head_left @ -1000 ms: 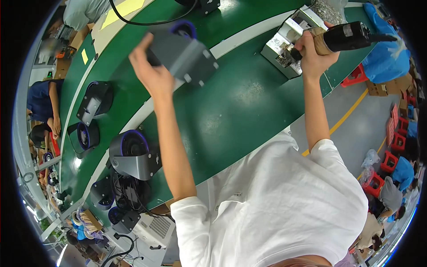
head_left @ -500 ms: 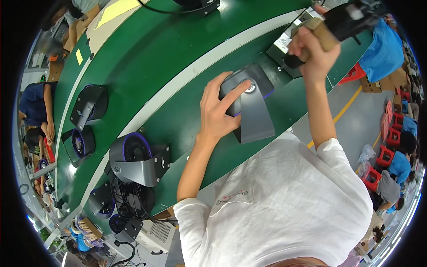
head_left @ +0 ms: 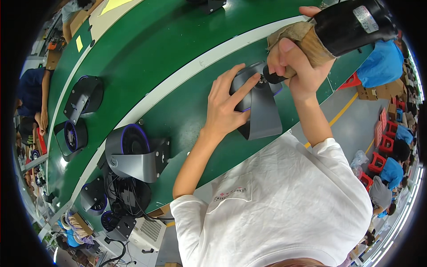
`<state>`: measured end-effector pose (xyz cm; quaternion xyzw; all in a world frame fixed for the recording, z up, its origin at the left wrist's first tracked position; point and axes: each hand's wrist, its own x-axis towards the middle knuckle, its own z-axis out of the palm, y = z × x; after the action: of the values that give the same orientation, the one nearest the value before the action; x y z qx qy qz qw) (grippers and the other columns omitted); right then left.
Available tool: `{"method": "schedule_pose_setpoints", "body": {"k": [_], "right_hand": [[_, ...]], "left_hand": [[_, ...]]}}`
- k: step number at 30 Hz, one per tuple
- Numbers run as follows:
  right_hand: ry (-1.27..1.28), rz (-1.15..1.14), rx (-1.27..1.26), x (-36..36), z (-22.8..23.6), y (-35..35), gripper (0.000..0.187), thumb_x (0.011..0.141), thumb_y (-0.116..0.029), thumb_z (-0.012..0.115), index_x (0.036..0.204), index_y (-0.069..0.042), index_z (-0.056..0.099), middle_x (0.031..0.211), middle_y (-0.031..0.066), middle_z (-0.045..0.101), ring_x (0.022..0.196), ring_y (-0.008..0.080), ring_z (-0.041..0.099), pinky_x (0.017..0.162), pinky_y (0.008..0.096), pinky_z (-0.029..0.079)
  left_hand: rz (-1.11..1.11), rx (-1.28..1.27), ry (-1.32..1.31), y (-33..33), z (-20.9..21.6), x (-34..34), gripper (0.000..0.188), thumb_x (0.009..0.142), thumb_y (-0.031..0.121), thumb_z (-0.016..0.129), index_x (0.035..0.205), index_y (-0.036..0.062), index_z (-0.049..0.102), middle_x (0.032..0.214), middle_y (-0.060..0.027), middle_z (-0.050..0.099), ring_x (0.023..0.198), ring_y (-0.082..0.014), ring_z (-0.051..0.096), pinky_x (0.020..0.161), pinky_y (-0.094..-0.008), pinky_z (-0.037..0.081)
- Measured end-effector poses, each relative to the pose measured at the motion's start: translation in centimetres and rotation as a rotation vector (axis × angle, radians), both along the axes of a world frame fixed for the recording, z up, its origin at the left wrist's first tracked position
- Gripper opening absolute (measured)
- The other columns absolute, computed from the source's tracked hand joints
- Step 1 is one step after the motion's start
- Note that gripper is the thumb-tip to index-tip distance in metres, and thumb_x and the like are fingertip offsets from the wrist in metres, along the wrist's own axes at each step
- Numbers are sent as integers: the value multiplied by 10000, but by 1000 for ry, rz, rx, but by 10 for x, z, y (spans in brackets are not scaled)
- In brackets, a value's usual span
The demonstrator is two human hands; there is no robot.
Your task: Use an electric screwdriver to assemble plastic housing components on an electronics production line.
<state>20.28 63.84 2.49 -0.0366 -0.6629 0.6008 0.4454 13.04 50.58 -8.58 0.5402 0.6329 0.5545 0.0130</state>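
Note:
A dark grey fan unit (head_left: 265, 116) with a flat metal bracket and a purple rim lies on the green bench. My left hand (head_left: 224, 101) grips its housing, thumb and fingers spread around the side, the index fingertip beside the round fastener on the bracket. In my right hand (head_left: 307, 73) is a power screwdriver (head_left: 356, 26) with a black cylindrical body and a tan-wrapped handle. My fingers wrap that handle. Its black nose meets the fan unit at the fastener, and the very tip is hidden.
Another grey fan unit (head_left: 133, 153) stands left of my arm, near a bundle of black cables (head_left: 129, 193). Two more units (head_left: 82, 98) sit farther left across a pale strip (head_left: 147, 102). Red stools (head_left: 378, 162) and people are on the right; a person (head_left: 33, 91) works at far left.
My right hand has brought the power screwdriver down and left onto the fastener. My left hand has shifted slightly right with the fan unit, its index finger moving off the fastener's centre.

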Motion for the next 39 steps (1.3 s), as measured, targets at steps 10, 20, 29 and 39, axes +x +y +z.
{"method": "schedule_pose_setpoints", "body": {"k": [10, 20, 29, 39], "right_hand": [[-95, 33, 113, 3, -10, -8, 528, 788, -38, 584, 1232, 39, 309, 593, 75, 525, 436, 124, 471, 462, 251, 408], [-21, -101, 44, 23, 0, 12, 503, 762, 13, 624, 1195, 40, 370, 673, 88, 553, 477, 130, 504, 472, 259, 423], [29, -584, 167, 44, -75, 96, 396, 795, 83, 596, 1162, 55, 449, 655, 86, 544, 480, 145, 520, 458, 267, 427], [-31, -346, -92, 33, -41, 72, 398, 783, 59, 588, 1159, 57, 457, 629, 84, 524, 469, 148, 499, 450, 276, 426]], "left_hand": [[-5, 32, -2, 3, -2, -2, 676, 460, 4, 684, 1121, 148, 667, 1253, -142, 513, 1053, -332, 534, 836, -385, 441], [60, -146, -420, 1, -14, 6, 728, 679, 20, 637, 1366, 127, 422, 1347, -162, 417, 1161, -361, 455, 951, -438, 408], [-661, -37, -2161, -4, -63, 10, 555, 954, 448, 370, 1360, 70, 368, 1332, -167, 441, 1173, -359, 494, 909, -516, 483], [-959, -10, -2200, -1, -94, 11, 615, 960, 508, 323, 1329, 21, 393, 1244, -200, 515, 1071, -363, 562, 834, -486, 532]]}}
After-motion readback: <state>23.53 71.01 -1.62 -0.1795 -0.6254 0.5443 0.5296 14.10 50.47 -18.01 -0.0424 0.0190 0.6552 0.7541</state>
